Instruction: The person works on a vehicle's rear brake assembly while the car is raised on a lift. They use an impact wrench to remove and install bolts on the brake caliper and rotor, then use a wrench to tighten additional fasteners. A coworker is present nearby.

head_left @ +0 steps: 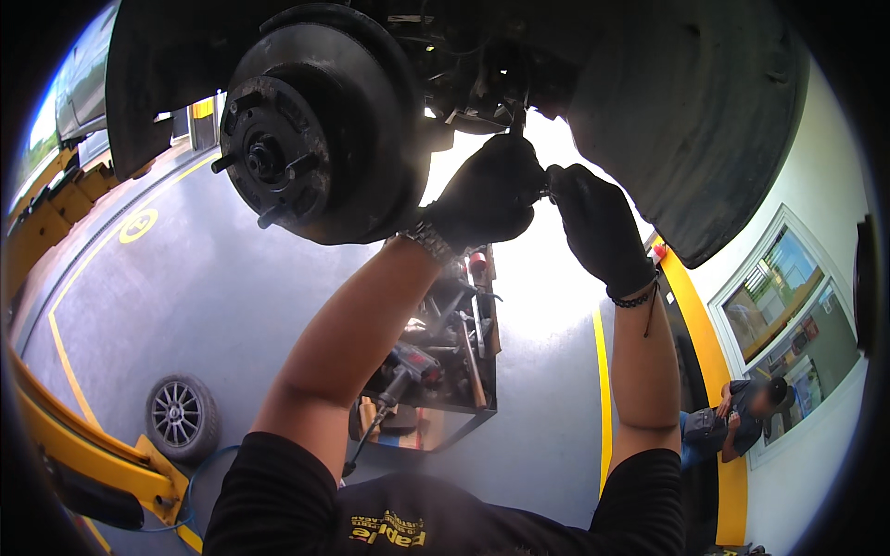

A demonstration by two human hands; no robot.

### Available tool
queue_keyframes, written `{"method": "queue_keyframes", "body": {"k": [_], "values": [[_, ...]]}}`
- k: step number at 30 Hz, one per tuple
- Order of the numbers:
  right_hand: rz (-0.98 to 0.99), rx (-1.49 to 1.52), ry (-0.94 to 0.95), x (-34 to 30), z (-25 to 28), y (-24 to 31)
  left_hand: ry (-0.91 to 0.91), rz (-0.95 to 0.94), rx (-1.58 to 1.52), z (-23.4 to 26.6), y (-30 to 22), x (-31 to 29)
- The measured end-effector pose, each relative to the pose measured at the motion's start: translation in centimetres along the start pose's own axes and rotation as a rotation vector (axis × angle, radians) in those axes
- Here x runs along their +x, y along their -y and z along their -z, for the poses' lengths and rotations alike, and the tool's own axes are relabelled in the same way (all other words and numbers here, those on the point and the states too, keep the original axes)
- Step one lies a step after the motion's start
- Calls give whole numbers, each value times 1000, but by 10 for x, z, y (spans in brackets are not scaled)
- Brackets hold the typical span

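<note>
My left hand (489, 192), in a black glove, is raised under the car with its fingers closed. A thin dark rod (517, 119) comes down to the top of this fist; what lies inside the grip is hidden. Close by on the right, my right hand (598, 225), also black-gloved, is closed in a pinch. Something small and dark sits between the two hands, too shadowed to name. Left of my hands is a brake disc (385, 120) with its wheel hub (275, 148) and bare studs; my left wrist is near its lower edge.
A dark wheel-arch liner (686, 120) hangs at right. Below my arms stands a tool cart (484, 408) with several tools and a power tool (419, 364). A wheel (181, 415) and yellow lift arm (102, 445) are at lower left. Another person (746, 412) stands by a window (774, 287).
</note>
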State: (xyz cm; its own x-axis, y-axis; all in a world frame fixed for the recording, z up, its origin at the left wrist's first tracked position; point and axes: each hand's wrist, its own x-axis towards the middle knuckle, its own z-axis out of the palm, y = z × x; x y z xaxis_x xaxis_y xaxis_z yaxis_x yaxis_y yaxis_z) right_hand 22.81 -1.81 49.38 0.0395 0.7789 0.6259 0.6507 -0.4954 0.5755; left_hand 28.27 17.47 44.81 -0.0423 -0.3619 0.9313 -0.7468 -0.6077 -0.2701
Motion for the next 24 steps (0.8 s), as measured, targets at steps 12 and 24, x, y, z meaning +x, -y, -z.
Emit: {"method": "queue_keyframes", "body": {"k": [12, 24], "values": [[-304, 209, -38, 1, -9, 8, -73, 19, -139, 1, 1, -2], [-148, 211, 57, 0, 11, 11, -67, 54, -252, -4, 4, -1]]}}
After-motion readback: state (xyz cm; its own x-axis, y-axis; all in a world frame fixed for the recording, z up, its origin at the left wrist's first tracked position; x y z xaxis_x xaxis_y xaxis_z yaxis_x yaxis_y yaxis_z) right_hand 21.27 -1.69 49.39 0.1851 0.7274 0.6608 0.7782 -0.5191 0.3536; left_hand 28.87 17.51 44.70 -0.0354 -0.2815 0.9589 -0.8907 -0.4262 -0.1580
